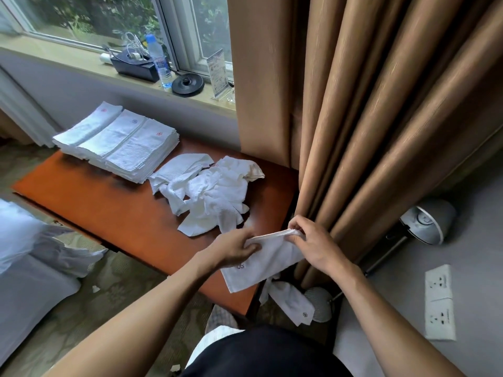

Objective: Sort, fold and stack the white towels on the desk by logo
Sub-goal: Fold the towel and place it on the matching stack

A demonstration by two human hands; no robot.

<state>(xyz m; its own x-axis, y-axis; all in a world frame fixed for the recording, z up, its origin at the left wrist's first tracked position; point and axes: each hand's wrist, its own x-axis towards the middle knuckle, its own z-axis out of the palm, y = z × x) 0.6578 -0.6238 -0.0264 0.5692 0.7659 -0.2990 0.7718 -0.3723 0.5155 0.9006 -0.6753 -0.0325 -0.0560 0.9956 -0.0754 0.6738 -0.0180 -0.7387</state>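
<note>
nearest: left hand (236,247) and right hand (313,242) are both closed in a pinch on the upper edge of one white towel (269,261), held over the near right corner of the desk (122,213). the rest of the towel hangs slack. a small logo (240,266) shows by the left hand, its colour unclear.

assessment: the step in hand is squaring this towel for folding. recommended: draw the pinched edge taut and level, read the logo before folding, and fold so that it finishes uppermost.

below the desk edge is a second towel (291,297) with a dark logo. whether it hangs or lies cannot be told.

mid-desk: a loose pile (212,191) of unfolded towels.

far left: three folded stacks (119,140) side by side, touching, with top logos red, blue, red.
</note>
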